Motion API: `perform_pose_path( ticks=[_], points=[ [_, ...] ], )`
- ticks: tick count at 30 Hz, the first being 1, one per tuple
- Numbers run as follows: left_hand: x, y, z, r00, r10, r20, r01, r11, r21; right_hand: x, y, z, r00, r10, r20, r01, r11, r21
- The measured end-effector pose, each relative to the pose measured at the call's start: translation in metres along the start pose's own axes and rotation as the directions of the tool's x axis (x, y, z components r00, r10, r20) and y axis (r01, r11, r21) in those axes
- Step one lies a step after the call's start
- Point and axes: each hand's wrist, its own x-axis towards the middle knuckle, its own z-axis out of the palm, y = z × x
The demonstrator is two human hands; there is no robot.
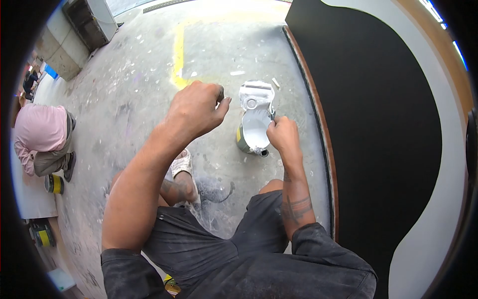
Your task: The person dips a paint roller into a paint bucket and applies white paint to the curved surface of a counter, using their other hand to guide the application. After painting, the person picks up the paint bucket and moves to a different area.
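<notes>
- A paint-smeared metal can [255, 130], white inside with an olive-yellow outer wall, stands tilted on the concrete floor [139, 89], in the middle of the scene just ahead of the person's knees.
- A white, paint-caked flat lid or tray [257, 95] lies touching the can's far rim.
- The right hand [282, 135] is curled closed at the can's right rim, fingers pinched on something there; what it grips is too small to tell.
- The left hand [196, 108] hangs raised above the floor, left of the can and apart from it, fingers folded into a loose fist; whether it holds anything cannot be told.
- A small white scrap [275, 82] lies just right of the lid.
- A yellow painted line [178, 55] runs away across the floor, further off.
- To the right stands a large black panel [368, 124] with a curved white border.
- At the far left a person in a pink top [37, 134] crouches, with a yellow-banded tin [54, 184] beside them.
</notes>
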Motion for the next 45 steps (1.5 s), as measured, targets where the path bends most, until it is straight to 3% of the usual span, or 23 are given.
perform_pose_path(
  ticks=[10, 16, 19, 29, 31, 38, 40, 45],
  points=[
    [-0.001, -0.005, -0.001, 1.000, -0.007, -0.010, 0.007, 1.000, -0.007, -0.005, 0.028, 0.024, 0.999, -0.013, 0.048, 0.017, 0.996, -0.089],
    [-0.002, -0.003, -0.001, 1.000, -0.006, 0.001, 0.006, 1.000, -0.021, -0.008, 0.002, -0.003, 0.999, 0.017, 0.030, -0.015, 0.998, -0.059],
    [-0.003, -0.001, -0.004, 1.000, -0.025, 0.014, 0.026, 1.000, -0.012, 0.011, 0.011, 0.016, 0.999, -0.022, -0.025, 0.022, 0.999, -0.032],
    [-0.002, -0.004, -0.004, 1.000, -0.021, 0.002, 0.021, 1.000, -0.024, -0.011, 0.017, 0.009, 0.999, -0.030, 0.021, 0.032, 0.995, -0.092],
    [-0.001, -0.003, -0.004, 1.000, 0.000, 0.008, 0.000, 1.000, -0.020, -0.006, 0.012, 0.004, 0.996, 0.018, 0.082, -0.010, 0.995, -0.101],
    [-0.004, -0.003, -0.003, 1.000, 0.007, -0.005, -0.007, 0.999, -0.052, 0.003, 0.008, 0.012, 0.999, 0.003, 0.045, 0.001, 0.996, -0.089],
    [-0.004, -0.003, -0.003, 1.000, 0.000, -0.006, 0.000, 1.000, -0.026, -0.005, -0.003, -0.002, 0.989, 0.060, 0.135, -0.040, 0.988, -0.148],
    [-0.004, 0.000, -0.001, 1.000, -0.016, 0.005, 0.016, 1.000, -0.022, -0.001, 0.001, 0.009, 0.992, 0.085, 0.094, -0.073, 0.990, -0.120]
  ],
)
